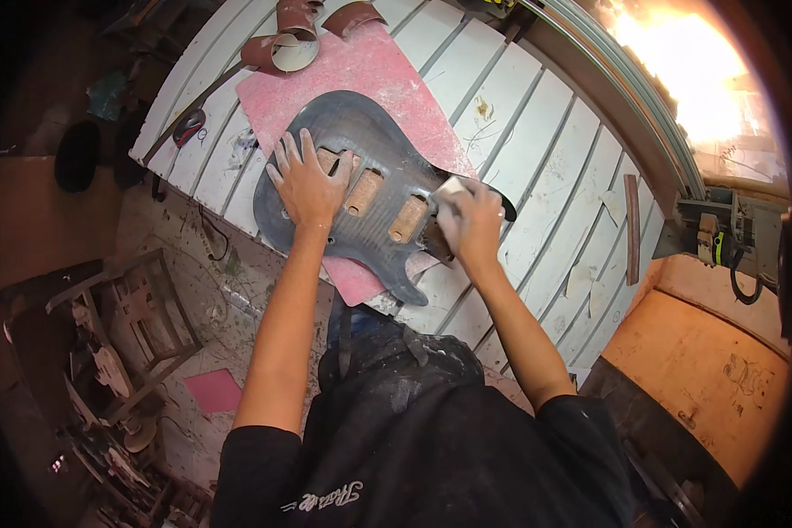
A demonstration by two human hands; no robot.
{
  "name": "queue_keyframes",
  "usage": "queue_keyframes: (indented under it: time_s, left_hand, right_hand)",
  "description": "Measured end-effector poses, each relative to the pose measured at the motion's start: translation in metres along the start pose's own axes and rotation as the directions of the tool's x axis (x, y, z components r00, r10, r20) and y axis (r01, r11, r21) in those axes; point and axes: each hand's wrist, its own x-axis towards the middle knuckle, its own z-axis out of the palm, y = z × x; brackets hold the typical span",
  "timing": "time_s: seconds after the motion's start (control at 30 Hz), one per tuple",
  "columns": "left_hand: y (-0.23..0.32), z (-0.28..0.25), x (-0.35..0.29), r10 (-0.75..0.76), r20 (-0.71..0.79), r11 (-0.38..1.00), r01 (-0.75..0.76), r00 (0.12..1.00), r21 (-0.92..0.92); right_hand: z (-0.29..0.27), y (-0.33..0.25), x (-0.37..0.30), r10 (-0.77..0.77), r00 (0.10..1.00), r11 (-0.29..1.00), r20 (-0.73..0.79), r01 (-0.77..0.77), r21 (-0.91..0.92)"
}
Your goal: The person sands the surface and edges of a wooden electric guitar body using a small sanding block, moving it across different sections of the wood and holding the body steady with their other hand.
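Note:
A dark grey electric guitar body [352, 123], dusty and with several routed cavities showing bare wood, lies flat on a pink sheet [387, 75]. My left hand [308, 185] rests on its left part, fingers spread and palm down beside the first cavity. At the body's right side, near the neck end and the cutaway, my right hand [473, 220] is closed around a small pale folded piece of sandpaper [451, 187] pressed against the surface. Its fingers partly cover the piece and the wood beneath.
Curled brown sandpaper rolls [286, 53] sit at the table's far edge. The white slatted table [537, 150] carries paper scraps and a brown strip [632, 229] at right. A metal rail [625, 97] runs along the far right. A wooden frame [141, 317] stands on the floor at left.

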Motion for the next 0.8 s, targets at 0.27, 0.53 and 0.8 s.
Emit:
queue_keyframes:
  time_s: [0.27,0.53,0.8]
  left_hand:
    - [0.000,0.002,0.002,0.000,-0.004,1.000,0.000,1.000,0.020]
    - [0.003,0.002,0.003,-0.002,-0.001,1.000,0.002,1.000,0.013]
    - [0.003,0.001,0.001,-0.009,-0.009,1.000,0.009,1.000,0.003]
  right_hand:
    - [-0.003,-0.028,-0.058,-0.174,0.968,0.971,0.182,0.139,0.193]
    - [0.002,-0.026,-0.050,-0.072,0.989,0.996,0.130,0.065,0.060]
    - [-0.005,0.008,0.004,0.113,0.993,0.994,0.036,-0.113,-0.009]
